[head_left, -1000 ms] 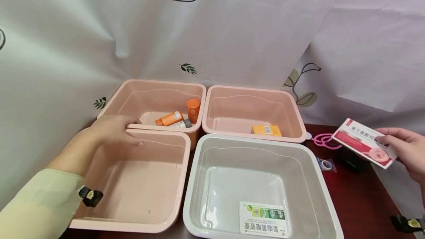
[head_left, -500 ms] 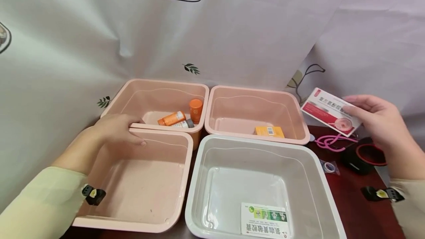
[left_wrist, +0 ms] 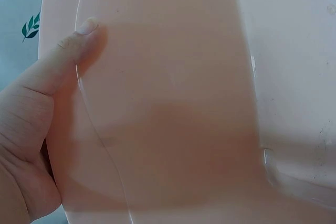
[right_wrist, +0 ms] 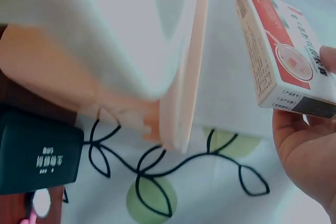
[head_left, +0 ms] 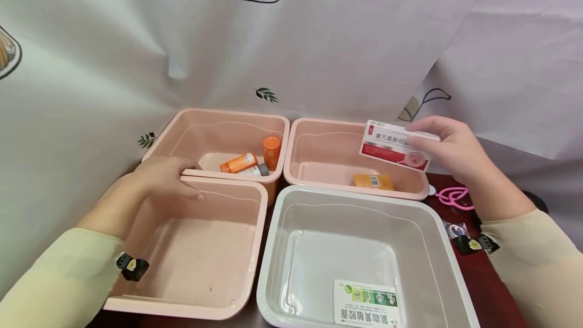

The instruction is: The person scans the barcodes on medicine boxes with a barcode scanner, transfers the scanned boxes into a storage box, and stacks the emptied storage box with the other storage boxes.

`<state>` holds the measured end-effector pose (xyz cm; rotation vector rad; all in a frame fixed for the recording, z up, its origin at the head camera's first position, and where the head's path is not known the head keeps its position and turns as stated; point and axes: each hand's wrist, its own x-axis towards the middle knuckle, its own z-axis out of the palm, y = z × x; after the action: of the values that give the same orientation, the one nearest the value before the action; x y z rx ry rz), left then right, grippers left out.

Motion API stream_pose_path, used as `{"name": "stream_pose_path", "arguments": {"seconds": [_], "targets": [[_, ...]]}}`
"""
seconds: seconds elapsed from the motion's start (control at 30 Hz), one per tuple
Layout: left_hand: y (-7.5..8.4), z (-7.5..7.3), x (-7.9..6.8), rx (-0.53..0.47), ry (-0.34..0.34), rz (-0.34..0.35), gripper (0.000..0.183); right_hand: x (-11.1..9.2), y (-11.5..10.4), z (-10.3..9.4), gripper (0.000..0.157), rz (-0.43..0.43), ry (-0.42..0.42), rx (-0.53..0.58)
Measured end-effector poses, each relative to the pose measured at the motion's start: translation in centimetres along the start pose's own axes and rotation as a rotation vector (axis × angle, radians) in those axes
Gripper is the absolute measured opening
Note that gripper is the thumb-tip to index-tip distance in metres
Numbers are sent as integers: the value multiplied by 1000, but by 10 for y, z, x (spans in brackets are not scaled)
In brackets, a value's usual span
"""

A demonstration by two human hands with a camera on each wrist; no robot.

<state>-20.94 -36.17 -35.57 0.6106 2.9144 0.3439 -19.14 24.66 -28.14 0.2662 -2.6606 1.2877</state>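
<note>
My right hand [head_left: 448, 146] holds a red-and-white medicine box [head_left: 395, 147] between thumb and fingers, up above the far right pink bin [head_left: 334, 146]. In the right wrist view the medicine box [right_wrist: 286, 51] is tilted, its printed front and side showing. My left hand [head_left: 166, 178] grips the rims where the near left pink bin [head_left: 191, 262] meets the far left pink bin [head_left: 218, 117]. In the left wrist view the thumb [left_wrist: 68, 48] lies over the near bin's inner wall, while the other fingers are hidden. A yellow box [head_left: 373, 181] lies in the far right bin.
Several orange and white bottles [head_left: 272, 152] are in the far left bin. A grey bin [head_left: 346, 247] at the near right holds a green-and-white medicine box [head_left: 366, 303]. Pink tubing [head_left: 453, 199] and a small plastic packet [head_left: 457, 230] lie on the dark red table to the right.
My right hand has carried the medicine box leftward and up from the right side, to over the far right pink bin. The left hand keeps its place on the rims.
</note>
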Motion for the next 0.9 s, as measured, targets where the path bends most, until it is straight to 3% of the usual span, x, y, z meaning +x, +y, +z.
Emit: {"name": "stream_pose_path", "arguments": {"seconds": [0.33, 0.63, 0.9], "targets": [[-2, 1, 1, 8, -6, -4, 70, -3, -18, 13, 36, 4, -110, -67], [-1, 0, 1, -1, -4, 7, 68, -12, -24, 12, 57, 26, -211, -136], [0, -2, 0, -2, -11, 2, 68, -34, -23, 13, 56, -50, -250, -199]]}}
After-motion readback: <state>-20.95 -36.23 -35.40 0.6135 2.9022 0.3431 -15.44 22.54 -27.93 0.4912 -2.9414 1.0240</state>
